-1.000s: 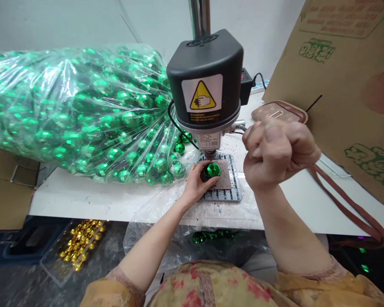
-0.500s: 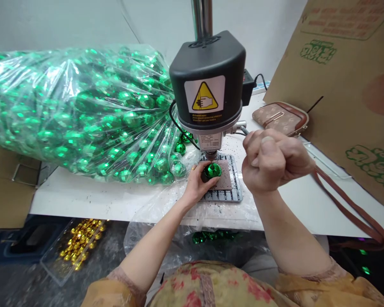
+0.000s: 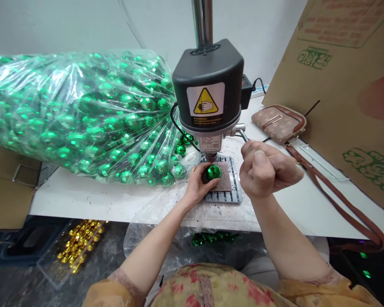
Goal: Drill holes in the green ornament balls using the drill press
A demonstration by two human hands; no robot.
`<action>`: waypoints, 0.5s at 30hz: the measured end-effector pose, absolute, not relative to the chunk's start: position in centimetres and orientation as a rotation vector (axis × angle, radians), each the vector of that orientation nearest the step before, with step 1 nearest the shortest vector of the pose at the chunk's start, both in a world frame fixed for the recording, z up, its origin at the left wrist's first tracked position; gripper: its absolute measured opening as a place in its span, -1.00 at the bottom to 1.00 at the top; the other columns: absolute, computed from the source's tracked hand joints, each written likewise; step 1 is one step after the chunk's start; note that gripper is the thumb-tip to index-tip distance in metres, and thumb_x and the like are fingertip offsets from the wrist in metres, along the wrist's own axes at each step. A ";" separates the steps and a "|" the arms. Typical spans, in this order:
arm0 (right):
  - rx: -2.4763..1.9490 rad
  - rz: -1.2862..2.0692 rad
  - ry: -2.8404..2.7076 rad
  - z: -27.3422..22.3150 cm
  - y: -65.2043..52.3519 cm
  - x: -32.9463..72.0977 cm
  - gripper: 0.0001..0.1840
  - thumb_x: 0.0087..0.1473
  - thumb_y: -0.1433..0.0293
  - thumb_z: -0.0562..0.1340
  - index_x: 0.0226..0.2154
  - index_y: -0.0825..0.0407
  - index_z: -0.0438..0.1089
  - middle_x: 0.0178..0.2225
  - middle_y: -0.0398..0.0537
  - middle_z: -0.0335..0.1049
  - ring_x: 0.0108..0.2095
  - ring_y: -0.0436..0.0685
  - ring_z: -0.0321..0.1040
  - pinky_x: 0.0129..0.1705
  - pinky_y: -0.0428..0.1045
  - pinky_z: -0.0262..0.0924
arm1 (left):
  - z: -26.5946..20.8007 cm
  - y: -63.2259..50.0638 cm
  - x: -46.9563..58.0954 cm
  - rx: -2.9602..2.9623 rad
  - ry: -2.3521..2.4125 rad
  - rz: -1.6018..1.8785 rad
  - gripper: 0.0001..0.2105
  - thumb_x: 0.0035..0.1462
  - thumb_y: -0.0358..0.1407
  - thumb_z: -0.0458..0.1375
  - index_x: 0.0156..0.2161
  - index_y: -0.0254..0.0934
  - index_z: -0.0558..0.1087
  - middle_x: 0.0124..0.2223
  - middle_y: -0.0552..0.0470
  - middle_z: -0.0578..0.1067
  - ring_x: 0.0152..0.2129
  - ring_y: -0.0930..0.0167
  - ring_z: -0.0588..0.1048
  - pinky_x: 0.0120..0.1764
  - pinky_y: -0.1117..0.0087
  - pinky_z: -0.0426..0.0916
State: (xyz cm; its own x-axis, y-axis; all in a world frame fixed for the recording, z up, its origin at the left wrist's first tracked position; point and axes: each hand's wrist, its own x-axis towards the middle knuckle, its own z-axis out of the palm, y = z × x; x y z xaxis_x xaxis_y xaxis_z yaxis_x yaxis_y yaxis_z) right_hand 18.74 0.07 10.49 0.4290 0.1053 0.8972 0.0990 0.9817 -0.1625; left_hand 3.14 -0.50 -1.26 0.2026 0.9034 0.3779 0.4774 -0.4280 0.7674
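At centre, the left hand holds a green ball under the drill press; the right hand grips its lever. A bag of green balls lies upper left.

White table | bag of green balls: left of left hand | drill: base plate under left hand's grip | dark specks: around that grip | plastic sheet: below left wrist | purse: beyond right hand
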 end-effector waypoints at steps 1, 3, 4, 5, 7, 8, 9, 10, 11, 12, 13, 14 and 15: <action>-0.226 0.016 -1.111 10.8 -0.1 18.7 -0.48 0.13 0.48 0.19 -0.63 0.05 -0.18 -0.72 -0.28 -0.18 -0.73 -0.15 -0.19 -0.62 -0.02 -0.21 | -1.3 -0.5 3.2 1.991 1.276 1.150 -0.56 0.11 -0.23 0.41 0.08 -0.22 0.46 0.06 -0.12 0.58 -0.01 0.15 0.51 0.07 0.10 0.39; -0.290 0.065 -1.051 12.1 -0.3 18.5 -0.46 0.17 0.45 0.20 -0.63 0.05 -0.17 -0.71 -0.28 -0.19 -0.71 -0.16 -0.20 -0.60 -0.02 -0.23 | -1.4 -0.5 3.3 1.979 1.280 1.165 -0.54 0.09 -0.23 0.42 0.08 -0.21 0.46 0.04 -0.12 0.59 -0.03 0.17 0.52 0.05 0.12 0.41; -0.333 0.108 -1.010 13.0 -0.4 18.4 -0.46 0.20 0.43 0.21 -0.64 0.04 -0.14 -0.70 -0.28 -0.20 -0.70 -0.16 -0.20 -0.60 -0.03 -0.23 | -1.5 -0.5 3.4 1.968 1.289 1.172 -0.53 0.08 -0.23 0.42 0.08 -0.21 0.47 0.03 -0.11 0.59 -0.04 0.18 0.53 0.03 0.13 0.42; -0.361 0.159 -1.006 13.9 -0.5 18.3 -0.46 0.21 0.40 0.22 -0.65 0.03 -0.10 -0.71 -0.27 -0.17 -0.69 -0.15 -0.16 -0.60 -0.03 -0.22 | -1.5 -0.5 3.5 1.952 1.300 1.181 -0.53 0.07 -0.23 0.43 0.08 -0.21 0.47 0.02 -0.10 0.59 -0.06 0.19 0.54 0.02 0.14 0.43; -0.430 0.240 -0.983 15.6 -0.4 18.3 -0.49 0.21 0.38 0.25 -0.63 0.01 -0.03 -0.71 -0.28 -0.10 -0.69 -0.12 -0.09 -0.60 -0.02 -0.18 | -1.5 -0.7 3.6 1.902 1.320 1.211 -0.53 0.08 -0.24 0.42 0.08 -0.21 0.46 0.01 -0.10 0.59 -0.07 0.21 0.55 0.01 0.16 0.45; -0.446 0.263 -0.984 16.3 -0.4 18.3 -0.49 0.21 0.39 0.25 -0.63 0.00 -0.02 -0.71 -0.29 -0.09 -0.69 -0.12 -0.08 -0.60 -0.03 -0.16 | -1.4 -0.9 3.6 1.872 1.331 1.231 -0.54 0.08 -0.24 0.42 0.08 -0.22 0.46 0.01 -0.10 0.58 -0.07 0.22 0.55 0.01 0.17 0.45; -0.456 0.280 -0.984 16.8 -0.3 18.4 -0.50 0.21 0.40 0.25 -0.63 0.00 -0.01 -0.71 -0.30 -0.07 -0.69 -0.13 -0.07 -0.60 -0.04 -0.14 | -1.3 -1.3 3.6 1.847 1.341 1.253 -0.55 0.10 -0.23 0.41 0.08 -0.22 0.46 0.00 -0.10 0.58 -0.08 0.23 0.56 0.00 0.18 0.45; -0.461 0.287 -0.985 17.1 -0.2 18.4 -0.50 0.21 0.40 0.25 -0.62 0.01 -0.02 -0.71 -0.30 -0.08 -0.69 -0.15 -0.07 -0.59 -0.06 -0.13 | -1.1 -1.8 3.5 1.836 1.347 1.273 -0.56 0.11 -0.22 0.40 0.08 -0.22 0.46 -0.02 -0.09 0.58 -0.09 0.24 0.56 -0.01 0.20 0.46; -0.460 0.291 -0.991 17.3 -0.1 18.4 -0.49 0.22 0.40 0.25 -0.62 0.01 -0.03 -0.71 -0.31 -0.08 -0.69 -0.16 -0.07 -0.58 -0.08 -0.12 | -0.8 -2.4 3.2 1.842 1.343 1.289 -0.58 0.13 -0.22 0.40 0.08 -0.21 0.47 -0.04 -0.07 0.58 -0.11 0.26 0.56 -0.03 0.21 0.46; -0.463 0.291 -0.996 17.3 -0.1 18.5 -0.48 0.23 0.37 0.25 -0.62 0.01 -0.03 -0.71 -0.32 -0.08 -0.69 -0.18 -0.07 -0.57 -0.10 -0.11 | -0.5 -3.3 2.9 1.865 1.325 1.297 -0.60 0.15 -0.21 0.38 0.08 -0.19 0.48 -0.06 -0.06 0.57 -0.11 0.27 0.56 -0.03 0.22 0.46; -0.468 0.288 -0.997 17.3 0.0 18.5 -0.47 0.22 0.33 0.26 -0.62 0.01 -0.03 -0.71 -0.32 -0.08 -0.69 -0.19 -0.07 -0.56 -0.11 -0.11 | -0.2 -4.4 2.6 1.902 1.288 1.297 -0.63 0.18 -0.21 0.37 0.08 -0.17 0.50 -0.06 -0.06 0.56 -0.11 0.28 0.55 -0.03 0.24 0.47; -0.471 0.284 -0.998 17.2 0.0 18.5 -0.46 0.22 0.28 0.27 -0.62 0.00 -0.03 -0.70 -0.33 -0.08 -0.68 -0.20 -0.06 -0.56 -0.11 -0.10 | 0.0 -5.7 2.2 1.947 1.230 1.288 -0.66 0.21 -0.22 0.35 0.08 -0.14 0.52 -0.05 -0.06 0.54 -0.09 0.28 0.55 -0.03 0.25 0.47; -0.468 0.281 -0.998 17.2 0.1 18.5 -0.45 0.20 0.25 0.28 -0.62 0.00 -0.03 -0.70 -0.34 -0.07 -0.68 -0.20 -0.06 -0.56 -0.11 -0.10 | 0.2 -7.2 1.7 1.995 1.156 1.269 -0.69 0.23 -0.23 0.33 0.08 -0.10 0.54 -0.02 -0.06 0.52 -0.07 0.29 0.55 -0.02 0.27 0.48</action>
State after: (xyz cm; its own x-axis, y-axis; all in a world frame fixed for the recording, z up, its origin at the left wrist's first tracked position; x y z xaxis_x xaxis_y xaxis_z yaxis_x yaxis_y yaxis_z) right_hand 18.49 0.07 17.16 0.5182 0.4334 0.7373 -0.0146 0.8664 -0.4991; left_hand 1.72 -7.20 0.19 0.2035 0.8588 0.4701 0.3883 -0.5116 0.7665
